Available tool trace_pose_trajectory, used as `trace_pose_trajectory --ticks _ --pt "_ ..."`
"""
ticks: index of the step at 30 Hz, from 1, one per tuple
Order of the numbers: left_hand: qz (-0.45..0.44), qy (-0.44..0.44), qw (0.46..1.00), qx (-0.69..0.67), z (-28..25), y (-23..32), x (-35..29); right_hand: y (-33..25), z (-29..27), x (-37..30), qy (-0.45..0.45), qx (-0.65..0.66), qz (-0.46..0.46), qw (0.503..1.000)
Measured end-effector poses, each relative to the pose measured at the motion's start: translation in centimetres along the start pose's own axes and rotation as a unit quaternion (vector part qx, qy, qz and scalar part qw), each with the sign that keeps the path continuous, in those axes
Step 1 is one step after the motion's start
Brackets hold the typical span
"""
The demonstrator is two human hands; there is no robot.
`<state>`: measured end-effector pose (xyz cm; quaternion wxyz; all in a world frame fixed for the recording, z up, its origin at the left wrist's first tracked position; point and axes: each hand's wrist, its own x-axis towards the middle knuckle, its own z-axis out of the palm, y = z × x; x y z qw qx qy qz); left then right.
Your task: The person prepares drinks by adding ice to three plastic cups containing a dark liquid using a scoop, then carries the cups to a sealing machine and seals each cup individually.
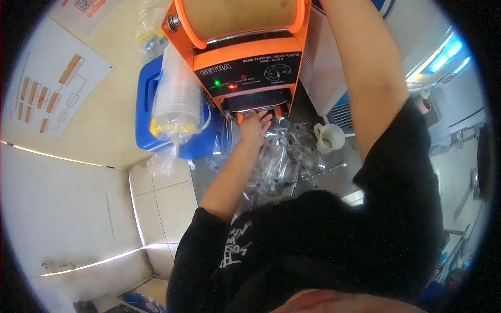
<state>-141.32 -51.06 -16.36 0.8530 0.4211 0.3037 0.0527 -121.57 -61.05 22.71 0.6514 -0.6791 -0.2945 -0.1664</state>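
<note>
An orange cup-sealing machine (250,57) with a black control panel stands in front of me, a roll of film at its top. A green and a red light glow on the panel. My left hand (254,127) reaches to the low opening of the machine, palm turned up and fingers stretched apart. Its fingertips are at the front edge of the opening; whether they touch it I cannot tell. My right arm (370,78) stretches up along the machine's right side, and its hand lies past the upper edge of the picture.
Left of the machine, a bagged stack of clear plastic cups (177,101) leans by a blue container (148,112). Crumpled clear film scraps (279,156) cover the dark counter below the opening. A white mug (330,138) sits to the right, near a thin twisted rod (326,171).
</note>
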Motion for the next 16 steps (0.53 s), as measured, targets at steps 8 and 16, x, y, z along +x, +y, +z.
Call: trace_pose_trajectory --ticks 8,16 --pt "0.076 -0.091 0.949 0.291 2.1 2.7 -2.8 4.0 -1.7 7.8 -0.092 0.105 0.108 0.984" --pt "0.683 0.019 0.391 0.617 11.6 12.1 -5.9 3.6 -4.6 -9.4 0.104 0.324 -0.029 0.940"
